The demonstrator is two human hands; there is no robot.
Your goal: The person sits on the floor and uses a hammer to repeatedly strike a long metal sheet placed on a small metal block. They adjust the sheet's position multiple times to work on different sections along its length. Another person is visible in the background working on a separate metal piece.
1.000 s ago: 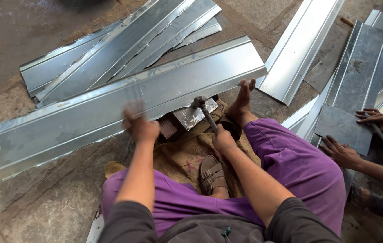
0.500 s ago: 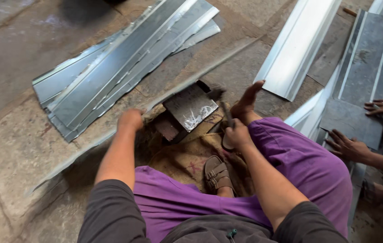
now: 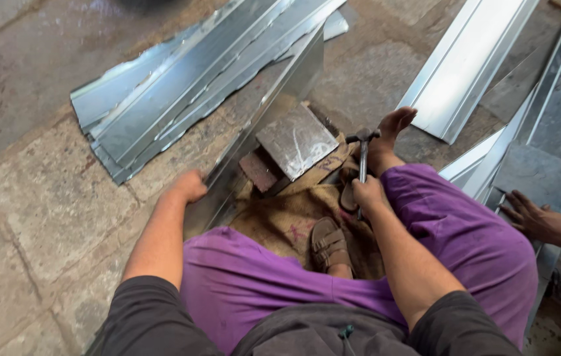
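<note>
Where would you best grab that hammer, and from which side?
Probably low on the hammer shaft, from the near end. The head points away, toward the flat metal block, so the near end is free. The right hand already grips it there.

Dark grey short-sleeved shirt along the bottom edge of the frame, loose purple trousers point(image 3: 451, 244) across centre and right, brown strapped sandal point(image 3: 328, 242) at centre, forearms bare, left hand point(image 3: 189, 186) and right hand point(image 3: 367, 193) ungloved
</note>
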